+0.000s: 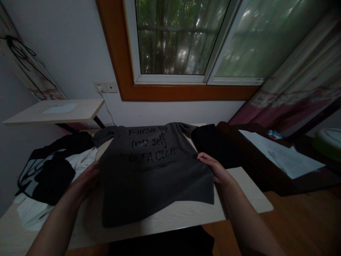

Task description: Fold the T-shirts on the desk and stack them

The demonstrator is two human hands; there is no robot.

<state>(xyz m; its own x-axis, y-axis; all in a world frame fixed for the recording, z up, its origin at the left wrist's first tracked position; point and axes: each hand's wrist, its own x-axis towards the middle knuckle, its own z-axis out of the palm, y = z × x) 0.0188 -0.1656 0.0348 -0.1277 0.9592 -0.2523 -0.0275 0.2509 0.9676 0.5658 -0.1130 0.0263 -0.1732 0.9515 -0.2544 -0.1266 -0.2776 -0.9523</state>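
Observation:
A dark grey T-shirt [149, 185] with black lettering lies spread on the pale wooden table, its sleeves pointing away from me and its hem toward me. On its left side edge is my left hand [86, 177], dim in shadow, with the fingers curled at the fabric and partly hidden. My right hand [214, 167] grips the opposite side edge, thumb and fingers closed on the cloth below the right sleeve. The hem hangs unevenly, its left corner reaching closer to me than its right one.
Black and white clothes [50, 170] are heaped at the left of the table [186, 213]. A small raised shelf [87, 108] stands behind them. Black cloth [213, 142] lies to the right of the shirt, and paper sheets [282, 153] rest on a dark surface farther right.

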